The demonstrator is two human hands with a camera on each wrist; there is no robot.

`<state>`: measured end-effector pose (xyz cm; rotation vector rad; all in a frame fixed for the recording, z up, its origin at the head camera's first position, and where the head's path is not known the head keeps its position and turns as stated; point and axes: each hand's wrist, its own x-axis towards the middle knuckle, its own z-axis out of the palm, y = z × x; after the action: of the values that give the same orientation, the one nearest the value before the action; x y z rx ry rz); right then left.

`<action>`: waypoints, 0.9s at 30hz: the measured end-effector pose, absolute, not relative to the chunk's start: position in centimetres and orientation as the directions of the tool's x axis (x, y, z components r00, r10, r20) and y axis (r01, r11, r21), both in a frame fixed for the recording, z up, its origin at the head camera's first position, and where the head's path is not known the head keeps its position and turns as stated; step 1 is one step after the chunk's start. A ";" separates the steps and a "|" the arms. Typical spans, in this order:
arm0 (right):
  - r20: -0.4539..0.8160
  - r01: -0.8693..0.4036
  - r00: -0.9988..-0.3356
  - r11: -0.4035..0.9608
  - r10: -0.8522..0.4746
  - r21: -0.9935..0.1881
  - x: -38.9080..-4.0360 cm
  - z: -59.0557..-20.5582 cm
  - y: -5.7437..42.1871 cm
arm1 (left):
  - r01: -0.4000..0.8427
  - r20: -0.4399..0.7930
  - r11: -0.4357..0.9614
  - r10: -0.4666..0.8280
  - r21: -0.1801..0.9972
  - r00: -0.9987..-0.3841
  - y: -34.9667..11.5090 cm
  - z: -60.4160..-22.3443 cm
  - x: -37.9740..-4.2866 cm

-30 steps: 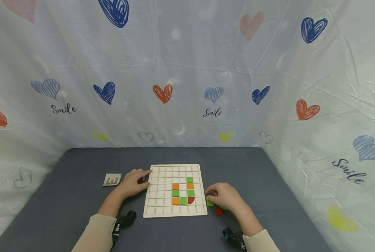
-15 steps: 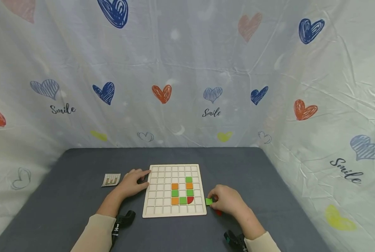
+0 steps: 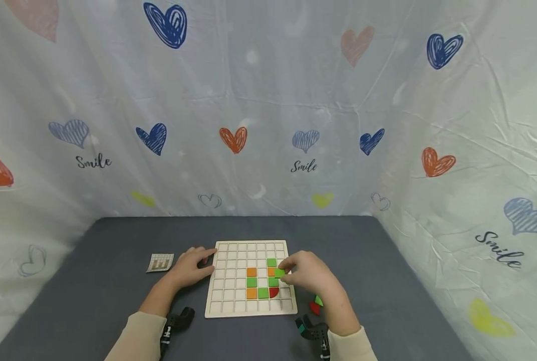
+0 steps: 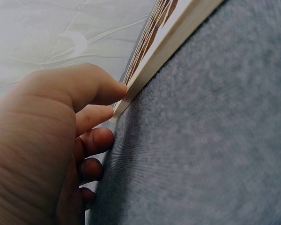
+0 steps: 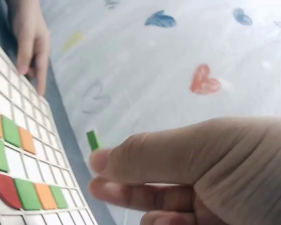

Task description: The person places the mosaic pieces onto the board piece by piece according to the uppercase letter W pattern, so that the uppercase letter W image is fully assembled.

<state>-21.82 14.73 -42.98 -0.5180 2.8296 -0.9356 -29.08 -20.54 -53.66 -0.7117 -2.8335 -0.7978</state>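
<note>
A pale wooden grid board (image 3: 232, 304) lies on the dark table, with green, orange and red tiles set in some of its squares. Against its left edge my left hand (image 3: 190, 266) rests thumb and index finger; the left wrist view shows both fingertips at the board's side (image 4: 152, 65). Over the board's right part, my right hand (image 3: 311, 272) pinches a green square tile (image 3: 279, 273) between thumb and index finger. That green tile shows edge-on in the right wrist view, above the board surface. A red tile (image 5: 5, 189) with one rounded corner sits in the grid below.
To the right of the board lie a loose red piece (image 3: 314, 308) and a green piece (image 3: 319, 301), partly behind the right wrist. A small printed grid card (image 3: 160, 262) lies left of the left hand. A heart-patterned curtain hangs behind the table.
My right hand has picked up a green tile from beside the board and carried it left and away from me, over the grid. The left hand stays at the board's edge.
</note>
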 end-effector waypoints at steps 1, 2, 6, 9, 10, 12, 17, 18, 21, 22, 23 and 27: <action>0.002 -0.292 -0.932 0.751 -0.361 -0.592 -21.8 -43.0 14.4 | 0.465 0.227 0.753 0.406 0.465 -0.885 -20.5 -53.7 -29.1; 0.008 -0.302 -0.930 0.751 -0.368 -0.587 -21.7 -43.0 14.1 | 0.465 0.227 0.754 0.405 0.464 -0.885 -20.5 -53.8 -29.1; 0.043 -0.351 -0.917 0.750 -0.397 -0.560 -21.5 -43.4 13.2 | 0.473 0.230 0.748 0.414 0.465 -0.881 -20.3 -54.0 -29.1; 0.091 -0.411 -0.898 0.748 -0.430 -0.522 -21.3 -43.8 12.2 | 0.475 0.231 0.745 0.415 0.469 -0.880 -20.3 -54.1 -29.1; 0.108 -0.428 -0.893 0.748 -0.437 -0.508 -21.3 -44.0 11.7 | 0.473 0.232 0.745 0.413 0.470 -0.881 -20.3 -54.1 -29.0; 0.138 -0.455 -0.884 0.751 -0.447 -0.479 -21.1 -44.3 10.8 | 0.469 0.231 0.746 0.409 0.473 -0.883 -20.4 -54.1 -29.0; 0.175 -0.498 -0.866 0.773 -0.469 -0.394 -20.8 -45.7 8.1 | 0.472 0.230 0.748 0.413 0.466 -0.881 -20.6 -53.9 -29.1; 0.178 -0.505 -0.862 0.779 -0.474 -0.371 -20.7 -46.0 7.7 | 0.474 0.232 0.750 0.413 0.462 -0.880 -20.6 -53.9 -29.1; 0.178 -0.518 -0.855 0.799 -0.487 -0.303 -20.6 -47.0 6.6 | 0.473 0.238 0.754 0.410 0.456 -0.881 -20.6 -53.8 -29.3; 0.173 -0.517 -0.856 0.805 -0.487 -0.290 -20.6 -47.3 6.4 | 0.474 0.238 0.754 0.410 0.455 -0.881 -20.6 -53.8 -29.3; 0.168 -0.514 -0.858 0.812 -0.486 -0.277 -20.6 -47.6 6.1 | 0.474 0.237 0.755 0.410 0.454 -0.881 -20.6 -53.9 -29.3; 0.146 -0.511 -0.860 0.822 -0.489 -0.252 -20.6 -48.6 5.7 | 0.475 0.236 0.751 0.412 0.459 -0.880 -20.7 -53.9 -29.3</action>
<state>-20.64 5.69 -48.64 -0.8435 3.0699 -0.4585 -29.32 -20.68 -53.91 -0.7188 -2.8269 -0.7904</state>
